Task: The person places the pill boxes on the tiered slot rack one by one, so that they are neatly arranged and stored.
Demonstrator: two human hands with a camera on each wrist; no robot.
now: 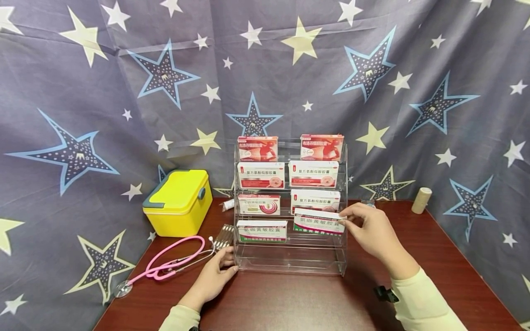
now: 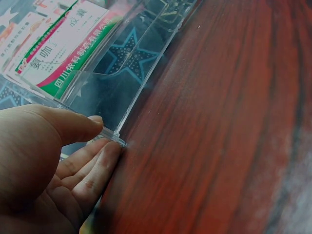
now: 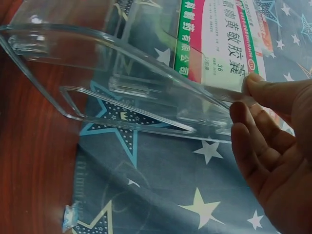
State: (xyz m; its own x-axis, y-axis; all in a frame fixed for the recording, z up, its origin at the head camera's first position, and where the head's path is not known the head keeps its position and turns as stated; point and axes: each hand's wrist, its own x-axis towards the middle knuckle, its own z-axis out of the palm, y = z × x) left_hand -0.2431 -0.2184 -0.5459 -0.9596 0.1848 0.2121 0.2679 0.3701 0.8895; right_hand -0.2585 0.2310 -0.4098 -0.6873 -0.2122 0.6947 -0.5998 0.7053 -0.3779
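A clear acrylic display rack (image 1: 288, 264) stands on the table with medicine boxes on its stepped tiers. My left hand (image 1: 214, 276) pinches the rack's lower left corner; the left wrist view shows the thumb and fingers on either side of its edge. My right hand (image 1: 368, 230) holds a white, green and pink medicine box (image 1: 319, 222) by its right end, between thumb and fingers. This box sits slightly tilted at the fourth tier, right side. A matching box (image 1: 262, 231) lies on the same tier at the left. In the right wrist view, the held box (image 3: 214, 44) shows behind the clear side panel.
Red boxes (image 1: 257, 149) and white-red boxes (image 1: 261, 175) fill the upper tiers. Left of the rack are a yellow case (image 1: 178, 207), a pink stethoscope (image 1: 165, 266) and several ampoules (image 1: 224, 236). A beige roll (image 1: 421, 201) stands far right. Star-patterned cloth hangs behind.
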